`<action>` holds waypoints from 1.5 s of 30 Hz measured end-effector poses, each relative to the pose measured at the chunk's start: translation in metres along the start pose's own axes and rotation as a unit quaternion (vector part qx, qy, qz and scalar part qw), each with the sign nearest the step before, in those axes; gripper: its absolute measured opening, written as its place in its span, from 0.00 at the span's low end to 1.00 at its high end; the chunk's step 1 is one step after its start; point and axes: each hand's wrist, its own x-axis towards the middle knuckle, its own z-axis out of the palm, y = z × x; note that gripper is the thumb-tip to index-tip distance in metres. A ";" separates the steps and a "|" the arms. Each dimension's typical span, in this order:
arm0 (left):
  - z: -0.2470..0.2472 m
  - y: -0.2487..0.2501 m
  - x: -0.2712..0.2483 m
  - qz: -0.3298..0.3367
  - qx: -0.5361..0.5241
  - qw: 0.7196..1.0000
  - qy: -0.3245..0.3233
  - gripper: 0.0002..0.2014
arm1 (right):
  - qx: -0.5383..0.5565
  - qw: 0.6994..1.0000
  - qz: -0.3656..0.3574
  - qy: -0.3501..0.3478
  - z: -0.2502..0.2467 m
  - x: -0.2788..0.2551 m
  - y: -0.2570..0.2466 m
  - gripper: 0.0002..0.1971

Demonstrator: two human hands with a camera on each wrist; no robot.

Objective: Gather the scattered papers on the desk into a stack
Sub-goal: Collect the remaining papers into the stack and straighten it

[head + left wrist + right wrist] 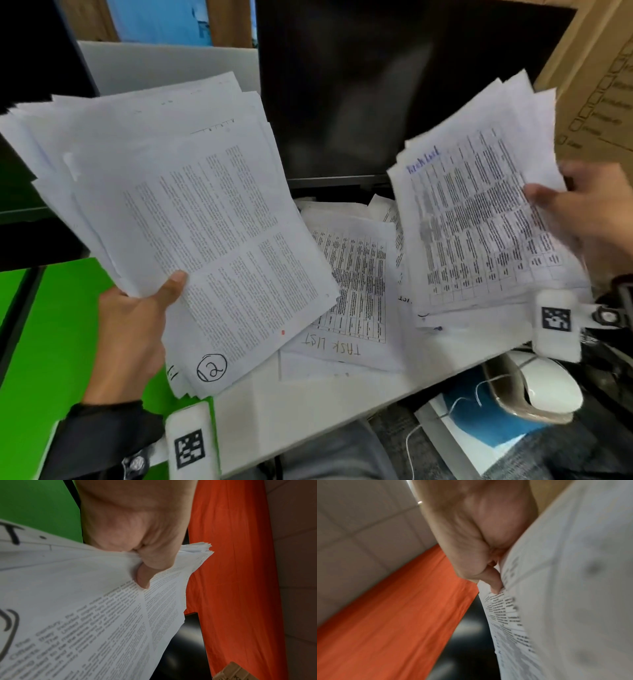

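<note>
R hand blurred, fingers hidden behind its papers

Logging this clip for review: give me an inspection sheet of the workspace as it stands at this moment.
Surface: white desk, with a green panel at its left.
Job's things: left bundle of printed pages and right bundle of table sheets are both lifted; loose sheets, one marked TASK LIST, lie on the desk between them.
Clutter: white computer mouse at the desk's right edge.
Grippers: left hand grips the left bundle, thumb on top; right hand grips the right bundle.
Cables: thin white cable below the desk edge.
Surroundings: dark monitor behind; cardboard box at right.
</note>
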 end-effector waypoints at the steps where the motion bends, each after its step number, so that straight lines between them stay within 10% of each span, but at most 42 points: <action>1: -0.001 0.001 0.000 -0.004 0.001 1.000 0.002 0.10 | 0.066 0.997 0.021 -0.021 -0.002 0.000 -0.004 0.04; 7: -0.003 0.005 -0.001 -0.015 0.002 1.000 0.017 0.10 | 0.236 0.942 0.191 -0.142 0.051 0.011 0.015 0.14; 13: -0.007 0.007 -0.005 -0.025 0.005 1.000 0.015 0.17 | -0.073 0.960 0.194 -0.189 0.156 -0.013 0.063 0.07; 22: -0.008 0.007 -0.006 -0.032 0.014 0.999 0.016 0.16 | -0.149 0.952 0.204 -0.175 0.185 -0.014 0.039 0.20; 38: -0.011 0.002 0.003 -0.054 0.017 0.998 0.009 0.17 | -0.199 0.973 -0.085 -0.078 0.087 -0.013 -0.054 0.34; 45: -0.017 -0.004 0.011 -0.099 -0.012 0.995 0.022 0.18 | -0.016 0.967 -0.177 -0.184 0.053 -0.042 -0.115 0.03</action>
